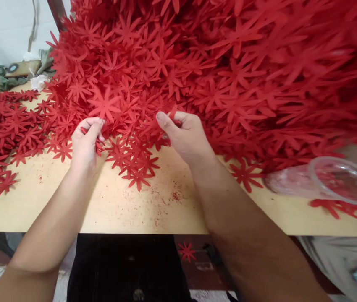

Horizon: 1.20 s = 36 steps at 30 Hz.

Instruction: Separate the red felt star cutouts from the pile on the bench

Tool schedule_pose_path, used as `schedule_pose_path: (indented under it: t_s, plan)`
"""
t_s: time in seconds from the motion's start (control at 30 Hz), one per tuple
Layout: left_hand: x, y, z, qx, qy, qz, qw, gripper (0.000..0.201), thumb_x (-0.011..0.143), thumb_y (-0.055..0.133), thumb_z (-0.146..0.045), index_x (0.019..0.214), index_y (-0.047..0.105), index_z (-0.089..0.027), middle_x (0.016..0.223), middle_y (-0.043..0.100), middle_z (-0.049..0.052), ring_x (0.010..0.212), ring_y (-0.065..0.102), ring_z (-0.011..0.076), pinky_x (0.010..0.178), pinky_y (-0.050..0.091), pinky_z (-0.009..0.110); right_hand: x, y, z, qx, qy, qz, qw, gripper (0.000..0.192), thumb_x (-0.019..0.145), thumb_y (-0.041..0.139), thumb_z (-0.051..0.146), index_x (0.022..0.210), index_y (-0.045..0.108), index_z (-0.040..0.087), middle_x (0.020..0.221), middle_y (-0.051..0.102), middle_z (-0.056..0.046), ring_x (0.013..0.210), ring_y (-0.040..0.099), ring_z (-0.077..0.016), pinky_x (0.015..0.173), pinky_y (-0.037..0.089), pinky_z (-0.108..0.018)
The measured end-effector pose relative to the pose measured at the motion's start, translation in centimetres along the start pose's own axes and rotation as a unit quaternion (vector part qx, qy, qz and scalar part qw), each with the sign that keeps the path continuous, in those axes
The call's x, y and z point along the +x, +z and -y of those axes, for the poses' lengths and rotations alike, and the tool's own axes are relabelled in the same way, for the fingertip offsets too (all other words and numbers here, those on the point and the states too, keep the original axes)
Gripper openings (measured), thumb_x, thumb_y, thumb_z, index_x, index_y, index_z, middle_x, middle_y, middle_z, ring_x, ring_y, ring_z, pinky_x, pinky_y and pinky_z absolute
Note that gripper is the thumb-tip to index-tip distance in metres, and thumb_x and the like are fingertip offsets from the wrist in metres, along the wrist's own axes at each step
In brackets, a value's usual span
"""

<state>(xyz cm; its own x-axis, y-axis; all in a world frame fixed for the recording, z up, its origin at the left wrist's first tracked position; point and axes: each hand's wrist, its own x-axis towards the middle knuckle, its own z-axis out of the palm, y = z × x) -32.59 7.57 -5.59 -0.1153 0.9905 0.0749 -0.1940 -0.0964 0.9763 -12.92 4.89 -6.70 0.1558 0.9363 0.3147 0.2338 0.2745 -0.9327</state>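
A red star-shaped flower cutout with narrow petals stands up from the fingertips of my left hand, which pinches it by its lower edge. More red bits poke out between the curled fingers of that hand. To the right, my right hand is closed, thumb against forefinger, with a red petal-shaped piece sticking up from it. How many pieces either hand holds is hidden. Between and below the hands lies a small cluster of red flower cutouts on the pale tabletop.
A high pile of red flower cutouts fills the back and right. Another heap spreads at left. A clear plastic cup lies on its side at right. Red crumbs dot the tabletop. One cutout shows below the edge.
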Motion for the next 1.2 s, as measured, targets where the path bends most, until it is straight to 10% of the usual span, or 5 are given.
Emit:
schedule_pose_path:
  t_s: [0.2, 0.37, 0.77, 0.97, 1.2]
  plan:
    - [0.4, -0.3, 0.2, 0.064, -0.003, -0.030, 0.997, 0.026, 0.074, 0.074, -0.038, 0.069, 0.058, -0.018, 0.045, 0.050, -0.008, 0.038, 0.044, 0.0045, 0.041, 0.034, 0.018, 0.4, -1.8, -1.4, -0.228, 0.018, 0.018, 0.973, 0.063, 0.063, 0.070, 0.063, 0.105, 0.063, 0.017, 0.108, 0.057, -0.012, 0.107, 0.055, -0.0257, 0.095, 0.047, -0.046]
    - [1.1, -1.0, -0.2, 0.050, -0.013, -0.068, 0.996, 0.036, 0.077, 0.066, -0.052, 0.069, 0.058, -0.018, 0.043, 0.048, -0.007, 0.035, 0.042, 0.0045, 0.039, 0.033, 0.018, -1.6, -1.2, 0.7, -0.355, 0.110, 0.146, 0.917, 0.122, 0.050, 0.078, 0.063, 0.149, 0.025, 0.015, 0.154, 0.013, -0.021, 0.142, 0.023, -0.0400, 0.113, 0.031, -0.051]
    - [2.0, -2.0, -1.5, -0.134, -0.123, -0.112, 0.977, 0.038, 0.081, 0.059, -0.054, 0.074, 0.057, -0.017, 0.048, 0.048, -0.008, 0.033, 0.037, 0.0008, 0.033, 0.027, 0.014, -0.1, 3.7, 1.2, -0.518, -0.013, 0.181, 0.836, 0.029, 0.086, 0.045, 0.020, 0.105, 0.065, 0.012, 0.108, 0.061, -0.016, 0.098, 0.057, -0.0276, 0.086, 0.044, -0.037]
    - [1.9, -2.4, -2.3, -0.173, -0.139, -0.107, 0.969, 0.039, 0.084, 0.055, -0.056, 0.074, 0.055, -0.018, 0.049, 0.047, -0.009, 0.033, 0.035, 0.0004, 0.033, 0.026, 0.015, 1.8, 6.0, 1.8, -0.454, -0.047, 0.146, 0.878, 0.051, 0.086, 0.053, 0.039, 0.128, 0.054, 0.011, 0.127, 0.053, -0.018, 0.115, 0.050, -0.0302, 0.097, 0.042, -0.038]
    - [2.3, -3.6, -2.6, -0.199, -0.103, -0.136, 0.965, 0.040, 0.083, 0.055, -0.059, 0.073, 0.053, -0.020, 0.050, 0.047, -0.008, 0.036, 0.037, 0.0009, 0.036, 0.029, 0.015, -2.2, 11.3, 3.1, -0.462, -0.066, 0.286, 0.837, 0.101, 0.074, 0.055, 0.070, 0.150, 0.027, 0.010, 0.157, 0.021, -0.022, 0.140, 0.023, -0.0461, 0.113, 0.026, -0.055]
